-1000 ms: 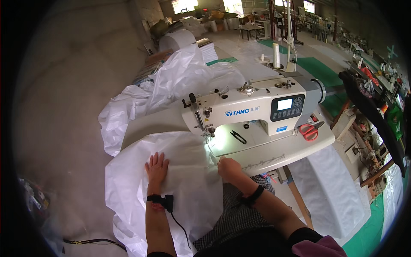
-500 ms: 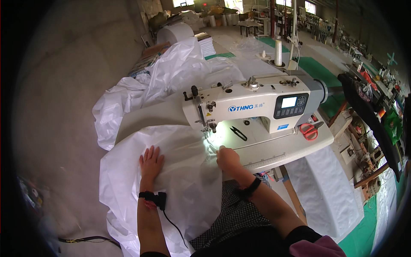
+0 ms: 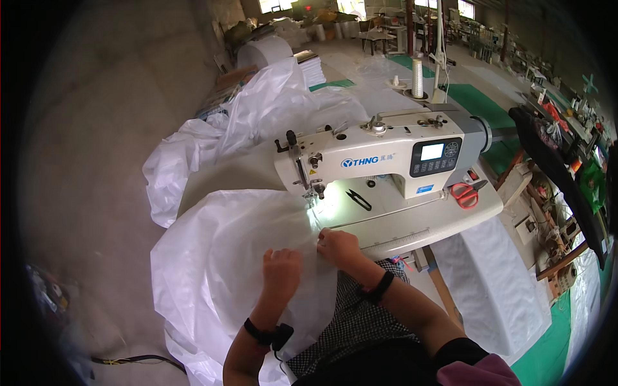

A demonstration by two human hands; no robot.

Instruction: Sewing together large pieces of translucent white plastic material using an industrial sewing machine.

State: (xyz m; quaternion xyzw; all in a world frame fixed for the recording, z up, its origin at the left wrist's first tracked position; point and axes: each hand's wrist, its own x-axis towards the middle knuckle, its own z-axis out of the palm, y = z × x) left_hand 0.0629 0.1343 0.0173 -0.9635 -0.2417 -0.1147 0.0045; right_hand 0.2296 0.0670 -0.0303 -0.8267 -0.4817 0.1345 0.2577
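A large sheet of thin white plastic-like material [image 3: 206, 257] lies under the needle end of a white sewing machine [image 3: 380, 154] and spills toward me. Close to the needle, my right hand [image 3: 341, 249] is closed on the sheet's right edge, at the front of the machine bed. My left hand [image 3: 282, 275] is over the sheet, left of the right hand and nearer to me. Its fingers are curled, and whatever they hold is hidden. The machine's lamp lights the stitching spot.
Black thread snips [image 3: 358, 199] and red-handled scissors [image 3: 465, 195] lie on the machine bed. More white sheeting [image 3: 257, 109] is bunched behind the machine. A thread cone [image 3: 417, 80] stands at the back. A dark cable [image 3: 138, 358] runs along the floor at left.
My left hand has lifted from lying flat on the sheet, moved right and toward me, and curled its fingers. My right hand has shifted slightly left and nearer, still at the sheet's edge.
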